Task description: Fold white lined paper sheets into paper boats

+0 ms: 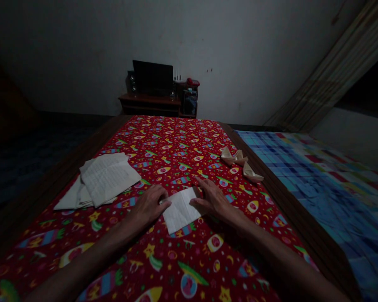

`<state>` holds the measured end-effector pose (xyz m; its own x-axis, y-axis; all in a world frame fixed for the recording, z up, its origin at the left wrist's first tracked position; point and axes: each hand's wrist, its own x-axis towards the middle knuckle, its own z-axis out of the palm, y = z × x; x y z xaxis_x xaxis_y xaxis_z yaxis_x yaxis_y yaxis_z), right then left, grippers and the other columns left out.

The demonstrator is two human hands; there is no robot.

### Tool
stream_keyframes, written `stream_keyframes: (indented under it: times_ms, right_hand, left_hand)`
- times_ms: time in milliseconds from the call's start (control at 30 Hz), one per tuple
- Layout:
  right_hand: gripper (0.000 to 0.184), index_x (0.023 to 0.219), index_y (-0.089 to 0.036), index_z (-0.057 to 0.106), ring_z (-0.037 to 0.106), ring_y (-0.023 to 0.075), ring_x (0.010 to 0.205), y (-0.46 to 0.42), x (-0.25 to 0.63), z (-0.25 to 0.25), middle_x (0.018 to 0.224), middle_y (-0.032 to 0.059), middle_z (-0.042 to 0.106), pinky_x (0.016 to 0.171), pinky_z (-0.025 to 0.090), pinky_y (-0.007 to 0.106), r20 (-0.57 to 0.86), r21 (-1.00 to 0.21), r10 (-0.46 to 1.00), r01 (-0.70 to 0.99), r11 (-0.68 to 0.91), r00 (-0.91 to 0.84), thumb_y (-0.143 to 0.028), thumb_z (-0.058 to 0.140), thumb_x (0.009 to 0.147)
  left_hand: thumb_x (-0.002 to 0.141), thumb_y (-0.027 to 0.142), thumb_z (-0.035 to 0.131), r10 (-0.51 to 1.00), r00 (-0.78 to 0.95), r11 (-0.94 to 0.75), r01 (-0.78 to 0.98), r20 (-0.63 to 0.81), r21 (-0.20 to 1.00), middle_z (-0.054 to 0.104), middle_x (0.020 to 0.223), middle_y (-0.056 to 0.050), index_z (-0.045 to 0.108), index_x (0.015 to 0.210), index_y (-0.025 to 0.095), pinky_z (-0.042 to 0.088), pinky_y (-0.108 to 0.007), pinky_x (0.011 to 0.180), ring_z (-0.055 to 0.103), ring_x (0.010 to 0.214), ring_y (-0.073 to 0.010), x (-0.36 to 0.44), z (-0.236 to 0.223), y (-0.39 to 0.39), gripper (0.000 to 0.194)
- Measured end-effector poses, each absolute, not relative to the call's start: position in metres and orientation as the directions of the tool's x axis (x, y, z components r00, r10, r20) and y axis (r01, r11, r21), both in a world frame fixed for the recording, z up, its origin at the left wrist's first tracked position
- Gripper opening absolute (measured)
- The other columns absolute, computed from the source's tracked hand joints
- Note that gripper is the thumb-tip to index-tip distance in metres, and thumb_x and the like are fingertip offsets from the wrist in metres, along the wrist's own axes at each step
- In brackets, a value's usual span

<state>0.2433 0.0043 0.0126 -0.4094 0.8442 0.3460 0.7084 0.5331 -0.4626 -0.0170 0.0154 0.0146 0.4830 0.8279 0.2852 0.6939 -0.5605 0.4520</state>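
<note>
A small folded sheet of white paper (180,212) with crease lines lies on the red patterned cloth in front of me. My left hand (151,202) has its fingers curled in and its thumb at the paper's left edge, pinching it. At the opposite edge, my right hand (214,200) grips the paper with the thumb on top and the index finger reaching past its far corner. The fingers beneath the right hand are partly hidden. To the left rests a stack of loose printed sheets (110,176). Several folded paper boats (252,173) sit at the right.
The red cloth (182,142) with rockets and stars covers the surface under my hands. Beyond its far end stands a wooden desk (148,100) with a dark monitor (153,77). A blue checked sheet (277,167) spreads out on the right, below a curtain (327,75).
</note>
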Motion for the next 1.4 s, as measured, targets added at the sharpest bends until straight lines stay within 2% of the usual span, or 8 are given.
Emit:
stream_keyframes:
  times_ms: [300,467,667,767,933,1067,1267,1400]
  right_hand:
    - [0.019,0.098,-0.016,0.064,0.060,0.0154,0.077,0.013,0.223,0.026,0.087,0.0050,0.066,0.069,0.048,0.027,0.346,-0.649,0.886,0.603,0.464,-0.310,-0.022,0.057,0.082]
    - [0.053,0.128,-0.021,0.047,0.048,0.0231,0.114,0.021,0.230,0.026,0.127,0.0130,0.050,0.090,0.044,0.038,0.510,-0.558,0.813,0.612,0.561,-0.280,-0.032,0.064,0.079]
    - [0.040,0.114,-0.018,0.056,0.059,0.0160,0.074,0.009,0.229,0.019,0.087,0.0039,0.063,0.064,0.049,0.027,0.256,-0.744,0.922,0.549,0.381,-0.292,-0.032,0.065,0.078]
    - [0.044,0.118,-0.019,0.051,0.059,0.0151,0.073,-0.013,0.227,0.016,0.088,0.0030,0.063,0.061,0.048,0.025,0.235,-0.781,0.932,0.516,0.351,-0.277,-0.031,0.064,0.078]
    - [0.044,0.127,-0.022,0.043,0.062,0.0170,0.082,-0.050,0.231,0.021,0.102,0.0077,0.063,0.069,0.051,0.027,0.375,-0.604,0.828,0.568,0.560,-0.417,-0.026,0.055,0.085]
    - [0.024,0.109,-0.021,0.056,0.061,0.0176,0.085,-0.045,0.230,0.044,0.085,0.0072,0.062,0.069,0.051,0.029,0.634,-0.353,0.517,0.379,0.855,-0.576,-0.016,0.046,0.088]
    - [0.020,0.106,-0.026,0.062,0.063,0.0198,0.091,-0.021,0.228,0.113,0.088,0.0058,0.064,0.077,0.053,0.036,0.714,-0.125,0.439,0.517,0.846,-0.545,-0.023,0.050,0.089]
    - [0.023,0.107,-0.024,0.061,0.063,0.0188,0.098,-0.021,0.232,0.108,0.092,0.0056,0.067,0.082,0.053,0.033,0.722,-0.079,0.423,0.541,0.837,-0.548,-0.015,0.052,0.087]
  left_hand:
    - [0.084,0.023,0.052,0.782,0.399,-0.612,0.640,0.479,0.464,0.057,0.078,0.000,0.053,0.076,0.018,0.042,-0.025,0.069,0.054,0.077,-0.0152,-0.017,0.040,0.035,0.010]
    - [0.084,0.023,0.053,0.800,0.433,-0.598,0.626,0.416,0.500,0.059,0.077,0.000,0.056,0.077,0.018,0.041,-0.024,0.066,0.056,0.073,-0.0138,-0.017,0.036,0.033,0.010]
    - [0.084,0.025,0.053,0.858,0.409,-0.512,0.630,0.311,0.584,0.064,0.076,0.001,0.059,0.080,0.018,0.044,-0.023,0.064,0.060,0.069,-0.0132,-0.021,0.028,0.009,0.009]
    - [0.085,0.022,0.052,0.849,0.413,-0.527,0.612,0.331,0.589,0.066,0.076,0.001,0.059,0.081,0.018,0.046,-0.022,0.063,0.063,0.069,-0.0128,-0.024,0.027,-0.007,0.010]
    - [0.087,0.018,0.049,0.754,0.420,-0.656,0.522,0.505,0.545,0.070,0.087,-0.002,0.058,0.090,0.019,0.052,-0.021,0.068,0.067,0.077,-0.0132,-0.034,0.027,-0.040,0.010]
    - [0.087,0.015,0.050,0.576,0.484,-0.810,0.441,0.659,0.386,0.070,0.091,-0.002,0.055,0.096,0.022,0.054,-0.023,0.076,0.067,0.085,-0.0136,-0.039,0.052,-0.046,0.012]
    - [0.085,0.007,0.052,0.439,0.443,-0.861,0.457,0.782,0.225,0.068,0.099,-0.003,0.055,0.095,0.018,0.053,-0.030,0.082,0.064,0.094,-0.0145,-0.039,0.123,-0.016,0.015]
    - [0.090,0.018,0.048,0.412,0.536,-0.882,0.438,0.737,0.174,0.065,0.112,-0.005,0.055,0.099,0.022,0.053,-0.034,0.086,0.060,0.105,-0.0168,-0.037,0.115,-0.016,0.013]
